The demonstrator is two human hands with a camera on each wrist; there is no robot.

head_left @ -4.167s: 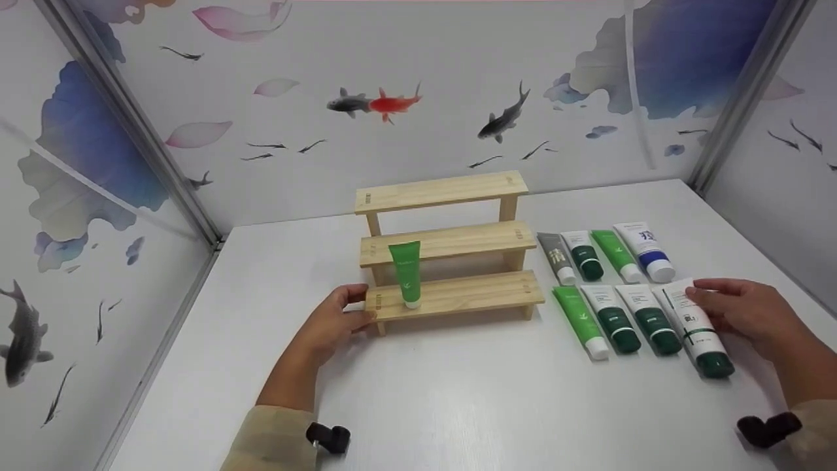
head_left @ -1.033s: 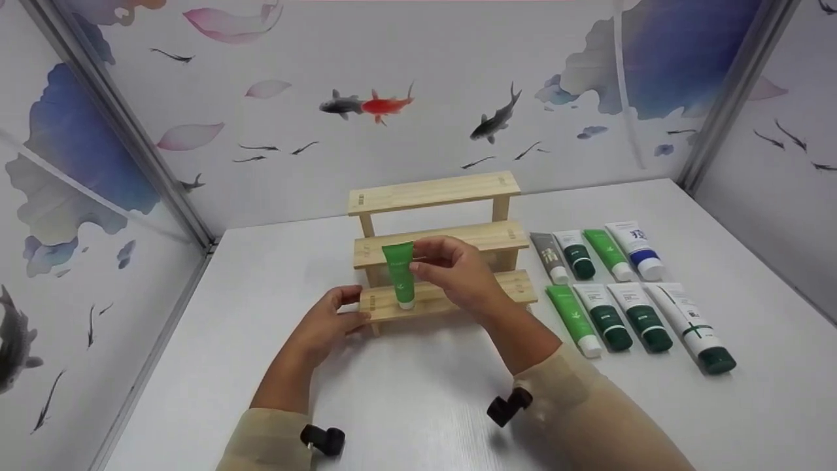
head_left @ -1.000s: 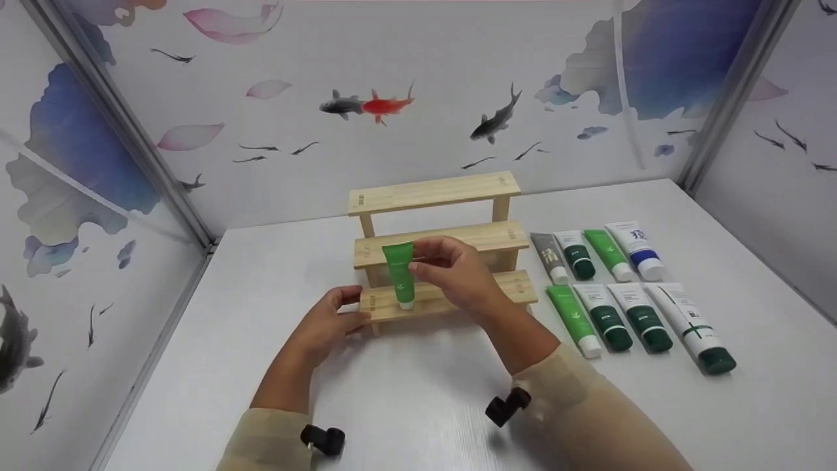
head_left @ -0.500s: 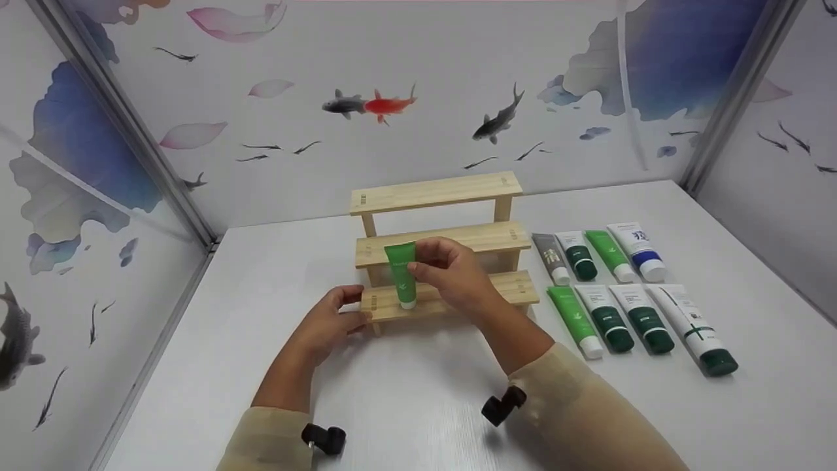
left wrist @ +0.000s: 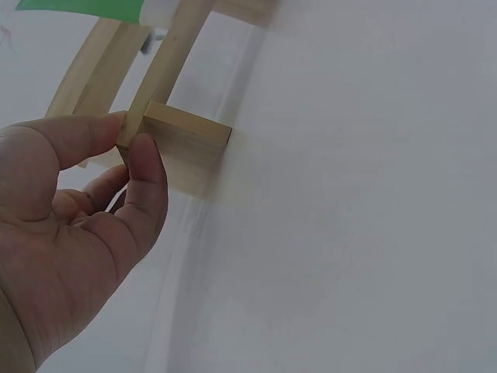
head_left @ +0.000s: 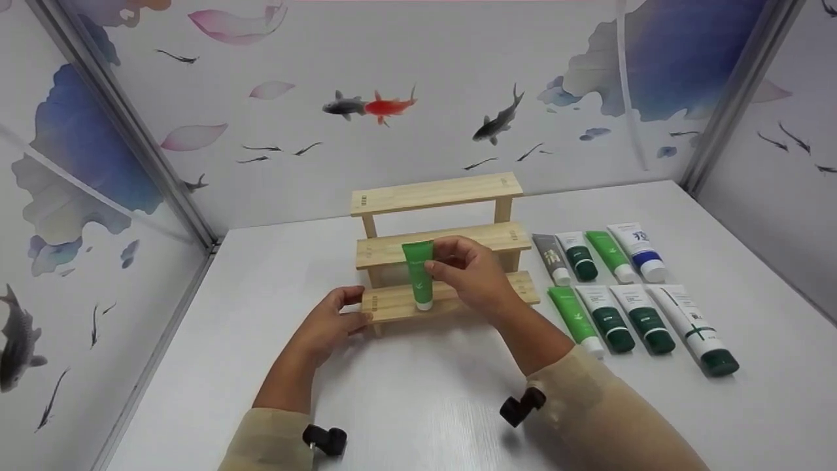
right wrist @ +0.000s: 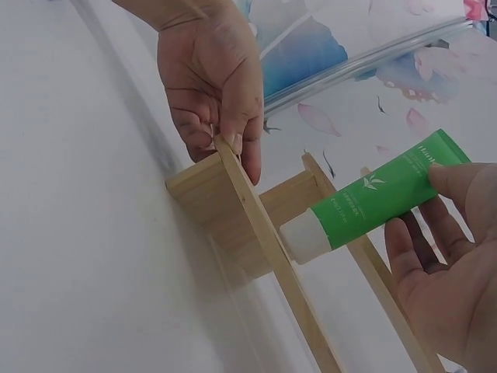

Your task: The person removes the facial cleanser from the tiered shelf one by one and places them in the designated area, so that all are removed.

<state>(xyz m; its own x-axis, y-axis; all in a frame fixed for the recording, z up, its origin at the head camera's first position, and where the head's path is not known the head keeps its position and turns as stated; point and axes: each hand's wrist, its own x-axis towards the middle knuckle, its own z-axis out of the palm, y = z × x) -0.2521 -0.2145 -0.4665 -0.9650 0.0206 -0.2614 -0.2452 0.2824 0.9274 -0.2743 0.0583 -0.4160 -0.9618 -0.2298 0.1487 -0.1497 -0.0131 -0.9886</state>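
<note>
A three-step wooden stand [head_left: 444,193] sits on the white table. My left hand [head_left: 333,320] pinches the left end of its lowest step between thumb and fingers; the left wrist view shows that grip on the board's corner [left wrist: 133,128]. Cap down over the lowest step, a green squeeze tube [head_left: 420,271] stands nearly upright, left of the step's middle. My right hand [head_left: 474,275] pinches this tube near its flat top end. Its white cap [right wrist: 304,235] is right at the step's surface in the right wrist view.
Right of the stand, several squeeze tubes lie in two rows. The back row includes a grey tube [head_left: 552,258] and a white tube with a blue band [head_left: 637,252]. A larger white tube with a dark green cap [head_left: 696,330] ends the front row. Printed wall panels [head_left: 418,52] enclose the table.
My right hand has left the large white tube and come to the green one, which has lately shifted right along the lowest step. My left hand keeps its grip on the stand.
</note>
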